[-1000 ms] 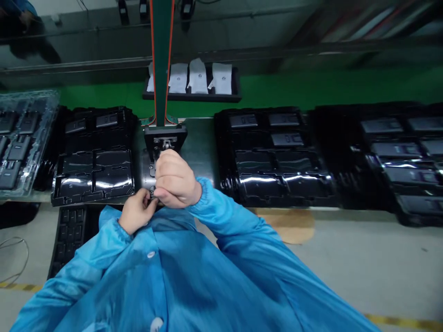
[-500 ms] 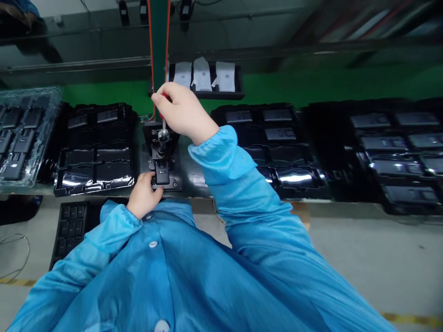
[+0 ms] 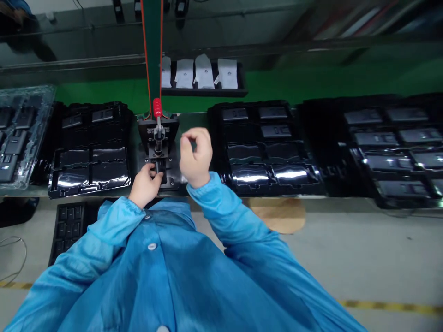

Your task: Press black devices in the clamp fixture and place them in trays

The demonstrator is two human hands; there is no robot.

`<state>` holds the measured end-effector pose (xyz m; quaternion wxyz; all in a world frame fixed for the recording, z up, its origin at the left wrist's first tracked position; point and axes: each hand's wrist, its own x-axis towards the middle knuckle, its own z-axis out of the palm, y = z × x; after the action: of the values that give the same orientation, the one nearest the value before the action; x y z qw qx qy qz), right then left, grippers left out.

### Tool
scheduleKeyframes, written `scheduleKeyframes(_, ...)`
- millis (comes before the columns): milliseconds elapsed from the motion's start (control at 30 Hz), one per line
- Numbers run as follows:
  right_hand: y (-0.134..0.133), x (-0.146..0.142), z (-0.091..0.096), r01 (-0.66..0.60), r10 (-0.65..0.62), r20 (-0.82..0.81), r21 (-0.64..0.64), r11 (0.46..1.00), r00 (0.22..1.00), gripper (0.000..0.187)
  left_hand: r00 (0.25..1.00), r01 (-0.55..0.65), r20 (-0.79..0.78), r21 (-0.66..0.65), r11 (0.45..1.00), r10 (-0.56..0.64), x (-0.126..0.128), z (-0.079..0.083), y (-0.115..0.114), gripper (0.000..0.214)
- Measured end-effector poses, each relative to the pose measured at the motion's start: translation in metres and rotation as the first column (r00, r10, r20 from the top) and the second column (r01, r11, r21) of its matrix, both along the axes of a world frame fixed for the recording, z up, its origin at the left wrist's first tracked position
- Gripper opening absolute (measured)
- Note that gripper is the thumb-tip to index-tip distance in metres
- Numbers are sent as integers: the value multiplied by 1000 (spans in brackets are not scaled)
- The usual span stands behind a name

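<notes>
My left hand [image 3: 145,185] grips a small black device [image 3: 159,168] between thumb and fingers. The device lies in a black metal fixture [image 3: 141,136], partly hidden by those fingers. Above it stands a toggle clamp [image 3: 158,133] with a red handle [image 3: 157,107] pointing up and away from me. Just right of the fixture, my right hand [image 3: 196,157] hovers with curled fingers and thumb close to the index finger. Nothing shows in its grasp, and it is apart from the handle.
Black trays of devices stand on the left [image 3: 88,157], right [image 3: 266,152] and far right [image 3: 391,152]. A clear tray [image 3: 44,133] is at far left. Behind, a black box [image 3: 207,92] holds pale pouches [image 3: 227,74]. A green strip [image 3: 152,46] with orange edges rises behind the fixture.
My right hand has let go of the red handle and moved down and to the right. My left fingers have closed in around the device. The handle is now uncovered.
</notes>
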<state>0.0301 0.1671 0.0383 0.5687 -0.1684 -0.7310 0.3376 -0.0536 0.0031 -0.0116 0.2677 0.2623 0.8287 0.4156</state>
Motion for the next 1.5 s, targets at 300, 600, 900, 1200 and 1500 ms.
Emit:
scheduleKeyframes(300,-53,71,-61,-69,201,190,-540,839,961,12,956,-26,292,127,992,-12,21,13,-10,48)
scheduleKeyframes(600,-65,90,-48,-270,502,-89,-915,300,860,32,856,-17,498,302,953,-143,63,30,-42,59)
scheduleKeyframes(900,-72,98,-43,-309,520,-132,-912,270,844,31,886,16,421,388,921,-193,61,26,-50,47)
scheduleKeyframes(1200,-73,105,-43,-332,510,-181,-917,222,841,34,854,39,462,404,914,-240,62,23,-49,50)
scheduleKeyframes(1500,-59,126,-38,-338,589,-154,-916,215,793,42,825,179,471,305,935,-312,60,18,-41,51)
